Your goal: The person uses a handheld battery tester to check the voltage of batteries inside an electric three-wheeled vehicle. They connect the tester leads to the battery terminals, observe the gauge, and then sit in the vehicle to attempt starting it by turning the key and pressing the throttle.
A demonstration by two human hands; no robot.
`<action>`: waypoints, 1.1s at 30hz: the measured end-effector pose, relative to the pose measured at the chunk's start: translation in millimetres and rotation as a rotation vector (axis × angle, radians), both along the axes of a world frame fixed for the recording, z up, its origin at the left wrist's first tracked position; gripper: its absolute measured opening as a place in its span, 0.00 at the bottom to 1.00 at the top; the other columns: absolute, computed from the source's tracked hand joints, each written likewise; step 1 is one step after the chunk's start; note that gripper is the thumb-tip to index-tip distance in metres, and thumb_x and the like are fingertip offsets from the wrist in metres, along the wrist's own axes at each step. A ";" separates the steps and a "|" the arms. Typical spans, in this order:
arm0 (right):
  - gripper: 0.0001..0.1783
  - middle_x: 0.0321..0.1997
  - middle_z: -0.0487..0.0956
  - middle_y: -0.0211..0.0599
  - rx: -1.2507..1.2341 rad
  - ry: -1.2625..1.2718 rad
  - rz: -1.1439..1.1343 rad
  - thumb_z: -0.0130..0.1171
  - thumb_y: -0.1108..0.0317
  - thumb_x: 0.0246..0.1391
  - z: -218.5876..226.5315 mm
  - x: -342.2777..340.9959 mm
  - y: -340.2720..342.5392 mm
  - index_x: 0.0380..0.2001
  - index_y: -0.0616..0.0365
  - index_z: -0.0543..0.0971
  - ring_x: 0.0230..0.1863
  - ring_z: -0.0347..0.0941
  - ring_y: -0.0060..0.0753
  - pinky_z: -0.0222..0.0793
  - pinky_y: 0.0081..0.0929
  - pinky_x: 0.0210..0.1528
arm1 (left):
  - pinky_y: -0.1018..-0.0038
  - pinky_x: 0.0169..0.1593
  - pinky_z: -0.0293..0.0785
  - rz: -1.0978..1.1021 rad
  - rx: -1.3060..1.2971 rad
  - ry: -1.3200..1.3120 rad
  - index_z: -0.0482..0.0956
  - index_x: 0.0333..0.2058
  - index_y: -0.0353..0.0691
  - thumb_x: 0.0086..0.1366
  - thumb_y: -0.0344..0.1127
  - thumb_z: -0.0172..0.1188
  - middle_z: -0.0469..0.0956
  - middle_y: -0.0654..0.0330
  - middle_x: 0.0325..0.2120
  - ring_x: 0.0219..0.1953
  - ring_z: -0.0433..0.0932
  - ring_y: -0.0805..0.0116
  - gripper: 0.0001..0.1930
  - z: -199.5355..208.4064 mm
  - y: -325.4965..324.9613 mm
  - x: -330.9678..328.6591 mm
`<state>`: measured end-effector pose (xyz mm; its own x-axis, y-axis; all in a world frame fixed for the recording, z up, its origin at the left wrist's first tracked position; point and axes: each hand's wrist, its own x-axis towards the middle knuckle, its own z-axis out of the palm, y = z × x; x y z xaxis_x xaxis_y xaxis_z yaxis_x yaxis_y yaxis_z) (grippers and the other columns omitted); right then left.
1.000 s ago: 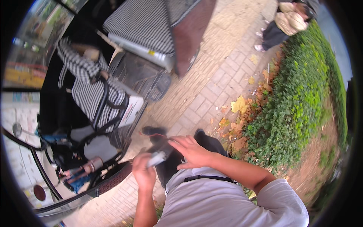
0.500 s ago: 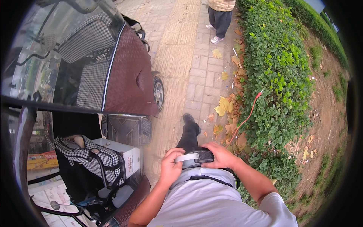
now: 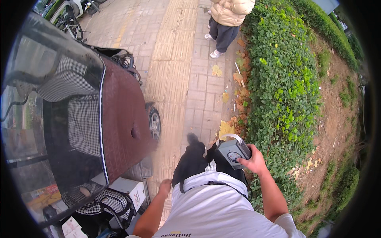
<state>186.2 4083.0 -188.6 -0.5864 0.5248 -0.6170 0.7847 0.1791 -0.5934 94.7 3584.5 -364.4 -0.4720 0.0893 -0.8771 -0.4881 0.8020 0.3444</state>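
Note:
My right hand (image 3: pixel 254 160) is closed around the right side of a grey box-shaped device (image 3: pixel 227 148), its thumb across the front near a round dial. The device is tilted in front of my right thigh, and a pale carry handle (image 3: pixel 234 137) arches over its top. At my left side, my left hand (image 3: pixel 166 186) hangs low beside my hip, apart from the device. Its fingers are mostly hidden, so whether they are curled is unclear. My dark trousers (image 3: pixel 186 162) and one shoe (image 3: pixel 192 138) show below the device.
A covered three-wheeler (image 3: pixel 125 119) with a maroon panel and checked seats stands close on my left. A clipped hedge (image 3: pixel 285 99) edged with fallen leaves runs along my right. Ahead on the paved path (image 3: pixel 170 59) stands a person in a beige jacket (image 3: pixel 232 12). Bicycles (image 3: pixel 71 25) are at the far left.
My left hand has let go of the carry handle and dropped to my left side. The device has moved right in my right hand, its dial now showing. The red cable is no longer visible.

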 end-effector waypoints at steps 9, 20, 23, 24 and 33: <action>0.43 0.46 0.82 0.50 -0.152 0.112 -0.173 0.79 0.57 0.36 -28.4 -144.1 120.4 0.54 0.70 0.73 0.47 0.80 0.39 0.73 0.33 0.54 | 0.59 0.57 0.72 0.755 0.058 -0.426 0.80 0.48 0.36 0.71 0.48 0.47 0.82 0.52 0.45 0.48 0.79 0.55 0.22 -22.2 116.7 -88.0; 0.48 0.51 0.80 0.56 -0.303 0.168 0.111 0.77 0.51 0.40 -12.8 -407.0 323.9 0.57 0.74 0.71 0.53 0.78 0.42 0.70 0.34 0.59 | 0.62 0.46 0.76 0.735 0.100 0.085 0.77 0.52 0.38 0.70 0.44 0.56 0.78 0.58 0.44 0.44 0.76 0.67 0.19 75.6 357.6 -303.6; 0.49 0.51 0.80 0.55 -0.348 0.240 0.085 0.76 0.48 0.41 -9.8 -465.7 348.7 0.58 0.74 0.70 0.52 0.78 0.42 0.71 0.34 0.57 | 0.65 0.41 0.76 0.687 -0.070 0.070 0.78 0.51 0.37 0.69 0.43 0.57 0.79 0.58 0.39 0.39 0.77 0.67 0.19 61.7 392.4 -332.3; 0.50 0.50 0.80 0.55 -0.364 0.229 0.085 0.76 0.47 0.41 -11.2 -486.1 355.7 0.58 0.74 0.69 0.50 0.78 0.42 0.73 0.34 0.54 | 0.64 0.41 0.77 0.661 -0.099 0.068 0.78 0.51 0.37 0.68 0.43 0.57 0.79 0.58 0.39 0.39 0.78 0.66 0.19 53.7 405.9 -347.6; 0.52 0.49 0.80 0.53 -0.288 0.228 -0.122 0.76 0.44 0.40 -46.6 -638.4 355.5 0.57 0.76 0.70 0.48 0.78 0.39 0.72 0.32 0.54 | 0.60 0.42 0.77 0.408 -0.057 0.230 0.78 0.49 0.34 0.66 0.41 0.58 0.80 0.55 0.36 0.37 0.79 0.60 0.18 4.5 449.5 -618.2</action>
